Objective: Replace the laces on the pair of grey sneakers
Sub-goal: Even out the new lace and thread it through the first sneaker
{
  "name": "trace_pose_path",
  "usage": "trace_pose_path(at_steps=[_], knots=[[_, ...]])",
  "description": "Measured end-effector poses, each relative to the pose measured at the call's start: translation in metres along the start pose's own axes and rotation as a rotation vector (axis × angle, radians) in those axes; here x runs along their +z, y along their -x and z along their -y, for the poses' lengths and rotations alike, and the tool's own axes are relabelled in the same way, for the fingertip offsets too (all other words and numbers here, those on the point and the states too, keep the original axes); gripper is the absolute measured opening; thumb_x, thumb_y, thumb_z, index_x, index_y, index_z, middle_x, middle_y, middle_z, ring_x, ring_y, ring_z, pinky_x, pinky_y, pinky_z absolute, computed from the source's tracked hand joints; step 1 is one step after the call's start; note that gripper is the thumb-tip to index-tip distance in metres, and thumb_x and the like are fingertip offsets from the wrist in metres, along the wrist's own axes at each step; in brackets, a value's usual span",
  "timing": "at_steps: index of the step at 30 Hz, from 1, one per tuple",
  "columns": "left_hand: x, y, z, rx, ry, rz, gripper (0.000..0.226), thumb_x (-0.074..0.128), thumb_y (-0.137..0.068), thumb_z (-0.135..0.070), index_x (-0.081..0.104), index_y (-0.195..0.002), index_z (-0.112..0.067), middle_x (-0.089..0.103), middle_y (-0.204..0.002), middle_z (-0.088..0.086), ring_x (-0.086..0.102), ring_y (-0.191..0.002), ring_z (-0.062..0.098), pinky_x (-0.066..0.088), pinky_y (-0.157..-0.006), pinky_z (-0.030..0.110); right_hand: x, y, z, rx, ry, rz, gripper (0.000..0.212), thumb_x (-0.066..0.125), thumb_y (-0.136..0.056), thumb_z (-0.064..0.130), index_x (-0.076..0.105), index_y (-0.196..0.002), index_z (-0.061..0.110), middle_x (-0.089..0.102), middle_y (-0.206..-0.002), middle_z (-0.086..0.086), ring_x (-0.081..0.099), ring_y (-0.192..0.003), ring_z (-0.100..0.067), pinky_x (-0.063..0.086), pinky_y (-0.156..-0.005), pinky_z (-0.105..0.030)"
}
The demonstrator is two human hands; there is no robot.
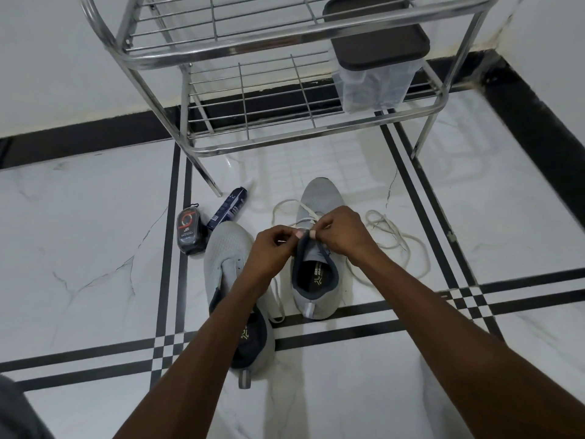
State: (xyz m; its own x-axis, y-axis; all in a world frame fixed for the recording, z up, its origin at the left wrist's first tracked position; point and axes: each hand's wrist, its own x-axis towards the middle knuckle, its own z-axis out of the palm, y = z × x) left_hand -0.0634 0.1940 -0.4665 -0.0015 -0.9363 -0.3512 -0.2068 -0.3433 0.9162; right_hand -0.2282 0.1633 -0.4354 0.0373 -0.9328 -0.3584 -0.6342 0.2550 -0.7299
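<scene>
Two grey sneakers on the tile floor (364,391) in front of the metal rack (285,58). Right sneaker (319,198) upright, toe toward rack; left sneaker (221,248) just beside it on its left, nearer the camera, partly under the left forearm. Both hands at the right sneaker's tongue: left hand (273,245) fingers curled, pinching the white lace (304,207); right hand (342,231) pinching lace and tongue edge. Lace threaded through the lower eyelets, one loop left of the toe. Loose lace (395,239) in a heap right of that sneaker. Polish tin (190,231) and a dark tube (229,207) left of sneakers, near rack leg. Clear box (376,74) with dark lid on rack's lower shelf.
</scene>
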Motion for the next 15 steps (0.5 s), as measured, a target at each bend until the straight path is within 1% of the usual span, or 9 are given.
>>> trace_pose_path(at_steps=[1,3,5,6,8,10,12,13,15], knots=[[0.003,-0.002,0.002,-0.002,-0.023,-0.023,0.020,0.073,-0.094,-0.031,0.077,-0.096,-0.012,0.076,-0.091,0.006,0.072,-0.091,0.026,0.061,-0.088,0.045,-0.001,0.002,-0.002,0.000,-0.055,-0.070,0.006,0.078,-0.083,0.009,0.079,-0.079,0.005,0.068,-0.070,-0.001,0.062,-0.061,-0.013,0.054,-0.065,-0.029],[0.011,-0.004,0.002,-0.004,-0.083,-0.060,0.017,0.073,-0.093,-0.030,0.075,-0.095,-0.012,0.074,-0.089,0.004,0.070,-0.082,0.020,0.061,-0.079,0.039,-0.003,0.002,-0.005,-0.017,-0.061,-0.119,0.021,0.076,-0.086,0.020,0.075,-0.071,0.005,0.068,-0.066,-0.005,0.064,-0.062,-0.021,0.056,-0.066,-0.034],[0.016,-0.003,0.001,0.010,-0.153,-0.097,0.015,0.068,-0.097,-0.026,0.072,-0.099,-0.012,0.073,-0.091,0.003,0.067,-0.080,0.016,0.056,-0.071,0.030,-0.004,0.006,-0.004,0.006,0.019,-0.008,0.044,0.071,-0.089,0.042,0.070,-0.069,0.003,0.068,-0.067,-0.011,0.062,-0.063,-0.024,0.049,-0.062,-0.032],[0.018,-0.003,0.001,0.011,-0.174,-0.118,0.013,0.065,-0.098,-0.023,0.071,-0.100,-0.012,0.072,-0.092,0.003,0.067,-0.082,0.018,0.056,-0.072,0.029,-0.003,0.007,-0.004,0.029,0.043,0.055,0.047,0.071,-0.088,0.049,0.073,-0.072,0.004,0.070,-0.070,-0.010,0.062,-0.065,-0.022,0.049,-0.063,-0.031],[0.017,0.000,0.004,0.004,-0.138,-0.154,0.009,0.060,-0.099,-0.020,0.067,-0.097,-0.015,0.072,-0.093,0.006,0.068,-0.088,0.027,0.059,-0.081,0.039,-0.001,0.008,-0.005,0.076,0.037,0.114,0.039,0.073,-0.084,0.046,0.078,-0.080,0.008,0.075,-0.078,-0.009,0.068,-0.072,-0.021,0.056,-0.068,-0.035],[0.018,0.002,0.002,0.009,0.000,-0.172,0.009,0.055,-0.102,-0.021,0.059,-0.094,-0.017,0.073,-0.098,0.005,0.068,-0.097,0.031,0.057,-0.091,0.046,-0.001,0.007,-0.005,0.116,0.005,0.080,0.025,0.073,-0.080,0.031,0.079,-0.082,0.008,0.076,-0.082,-0.011,0.071,-0.080,-0.026,0.060,-0.074,-0.039],[0.017,0.004,-0.011,0.006,0.271,-0.200,0.012,0.046,-0.106,-0.014,0.050,-0.095,-0.015,0.077,-0.099,0.004,0.072,-0.100,0.026,0.056,-0.096,0.039,0.000,0.006,-0.004,0.135,-0.014,0.065,0.020,0.072,-0.078,0.027,0.080,-0.081,0.008,0.076,-0.082,-0.010,0.071,-0.082,-0.025,0.060,-0.076,-0.040],[0.014,0.003,-0.020,-0.010,0.429,-0.194,0.014,0.042,-0.108,-0.011,0.047,-0.096,-0.014,0.077,-0.090,0.004,0.074,-0.093,0.023,0.057,-0.094,0.036,0.001,0.006,-0.004,0.143,-0.027,0.064,0.021,0.072,-0.078,0.027,0.079,-0.080,0.007,0.075,-0.081,-0.010,0.071,-0.079,-0.024,0.060,-0.074,-0.038],[0.005,0.002,-0.036,-0.042,0.584,-0.150,0.016,0.038,-0.109,-0.009,0.046,-0.095,-0.011,0.064,-0.069,0.001,0.064,-0.064,0.016,0.060,-0.075,0.033,0.001,0.006,-0.005,0.169,-0.061,0.054,0.023,0.070,-0.075,0.025,0.074,-0.074,0.002,0.070,-0.070,-0.010,0.064,-0.066,-0.022,0.055,-0.063,-0.034]])
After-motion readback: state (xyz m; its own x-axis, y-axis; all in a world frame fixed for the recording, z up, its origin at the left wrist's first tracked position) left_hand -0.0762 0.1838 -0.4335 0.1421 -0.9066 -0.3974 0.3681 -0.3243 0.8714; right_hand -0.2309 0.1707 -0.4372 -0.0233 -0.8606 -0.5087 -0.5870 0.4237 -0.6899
